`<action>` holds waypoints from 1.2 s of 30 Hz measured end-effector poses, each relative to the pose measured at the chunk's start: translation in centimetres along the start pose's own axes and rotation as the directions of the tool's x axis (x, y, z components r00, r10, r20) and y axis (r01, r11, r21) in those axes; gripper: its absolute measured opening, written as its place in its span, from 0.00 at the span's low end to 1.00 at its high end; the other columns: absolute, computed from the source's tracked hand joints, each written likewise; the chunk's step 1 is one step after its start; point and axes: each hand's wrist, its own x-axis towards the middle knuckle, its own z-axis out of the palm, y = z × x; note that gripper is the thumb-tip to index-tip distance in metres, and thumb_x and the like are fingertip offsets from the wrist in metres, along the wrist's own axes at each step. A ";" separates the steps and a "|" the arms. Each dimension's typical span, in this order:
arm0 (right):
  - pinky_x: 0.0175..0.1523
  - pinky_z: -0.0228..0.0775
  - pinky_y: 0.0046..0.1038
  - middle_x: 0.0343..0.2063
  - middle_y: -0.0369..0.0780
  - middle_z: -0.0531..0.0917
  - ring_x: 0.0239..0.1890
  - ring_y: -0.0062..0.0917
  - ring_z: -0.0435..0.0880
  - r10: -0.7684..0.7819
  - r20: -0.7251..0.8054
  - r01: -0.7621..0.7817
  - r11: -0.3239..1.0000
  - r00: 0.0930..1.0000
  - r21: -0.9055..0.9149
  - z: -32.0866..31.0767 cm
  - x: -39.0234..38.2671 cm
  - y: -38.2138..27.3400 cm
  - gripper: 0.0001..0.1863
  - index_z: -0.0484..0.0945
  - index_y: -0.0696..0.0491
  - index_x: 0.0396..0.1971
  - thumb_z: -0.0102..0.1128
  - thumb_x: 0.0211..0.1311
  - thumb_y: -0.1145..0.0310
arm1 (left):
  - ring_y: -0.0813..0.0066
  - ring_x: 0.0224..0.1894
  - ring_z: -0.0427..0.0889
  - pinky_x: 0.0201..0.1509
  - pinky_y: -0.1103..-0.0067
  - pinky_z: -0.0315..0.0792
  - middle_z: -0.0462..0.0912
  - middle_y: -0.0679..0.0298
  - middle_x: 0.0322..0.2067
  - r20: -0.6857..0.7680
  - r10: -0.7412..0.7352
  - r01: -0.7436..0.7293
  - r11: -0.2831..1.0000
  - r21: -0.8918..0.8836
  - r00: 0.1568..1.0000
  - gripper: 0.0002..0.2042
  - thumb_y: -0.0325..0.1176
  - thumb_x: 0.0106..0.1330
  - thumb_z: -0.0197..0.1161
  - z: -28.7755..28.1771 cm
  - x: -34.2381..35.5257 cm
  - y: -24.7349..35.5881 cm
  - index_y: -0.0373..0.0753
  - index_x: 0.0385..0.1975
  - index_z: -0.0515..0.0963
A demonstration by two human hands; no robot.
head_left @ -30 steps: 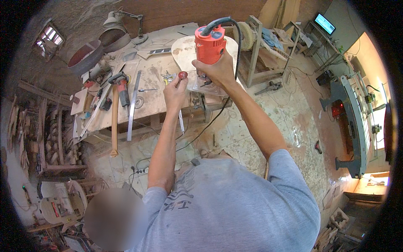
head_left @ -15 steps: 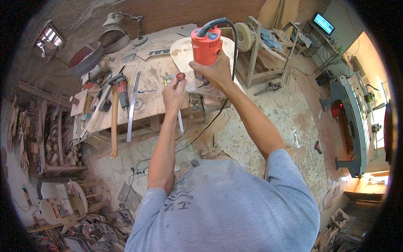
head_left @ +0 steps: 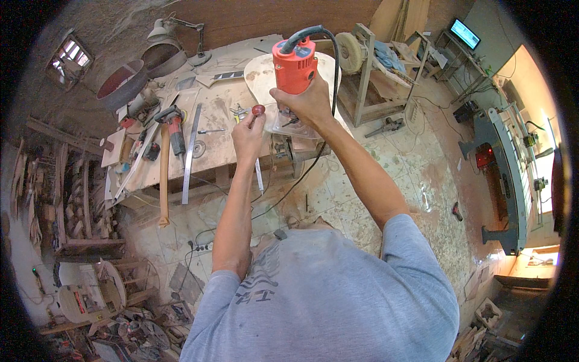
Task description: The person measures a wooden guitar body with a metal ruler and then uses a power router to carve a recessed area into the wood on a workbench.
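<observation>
My right hand [head_left: 312, 102] is wrapped round the lower part of an orange-red trim router [head_left: 294, 71], which stands upright with a black cord [head_left: 336, 66] arching from its top. Under the router, a clear plastic base [head_left: 278, 125] shows partly; the bit is hidden. My left hand [head_left: 248, 134] is closed on a dark red round knob [head_left: 259, 110] just left of the router. Whether the knob joins the base, I cannot tell. Beneath lies a pale board [head_left: 258, 75] with a rounded outline, near the right end of the workbench [head_left: 211, 145].
Left on the bench lie an angle grinder [head_left: 176, 136], a metal ruler [head_left: 192, 145] and a wooden strip [head_left: 164, 175] overhanging the front edge. A desk lamp [head_left: 196, 57] stands behind. To the right is a wooden frame with a buffing wheel [head_left: 351, 51]. Cords cross the floor.
The router and both my hands have shifted very slightly to the left. My grips are the same.
</observation>
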 end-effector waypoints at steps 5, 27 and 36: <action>0.41 0.81 0.29 0.30 0.40 0.87 0.32 0.24 0.87 -0.022 -0.021 0.021 0.999 1.000 -0.030 0.1 0.0 0.2 0.32 0.78 0.60 0.46 0.82 0.44 0.57 | 0.82 0.30 0.73 0.37 0.76 0.71 0.82 0.63 0.24 0.000 -0.003 0.003 1.000 -0.020 1.000 0.16 0.39 0.72 0.66 0.1 0.0 -0.1 0.38 0.53 0.86; 0.44 0.81 0.31 0.33 0.42 0.88 0.35 0.27 0.88 -0.008 -0.016 0.008 0.999 1.000 -0.035 0.1 -0.1 -1.0 0.33 0.76 0.59 0.47 0.82 0.44 0.58 | 0.78 0.31 0.76 0.38 0.74 0.71 0.84 0.61 0.27 -0.009 0.033 -0.033 0.999 -0.004 0.999 0.16 0.39 0.72 0.65 -0.2 -0.1 -0.2 0.37 0.53 0.86; 0.46 0.81 0.34 0.37 0.42 0.88 0.38 0.29 0.89 0.060 -0.047 -0.063 0.997 0.997 -0.052 -0.2 -0.9 -1.9 0.34 0.79 0.58 0.47 0.84 0.42 0.56 | 0.77 0.41 0.86 0.49 0.75 0.76 0.91 0.56 0.38 0.062 0.027 -0.025 0.999 -0.027 0.998 0.16 0.38 0.70 0.67 -1.0 0.1 0.3 0.37 0.53 0.86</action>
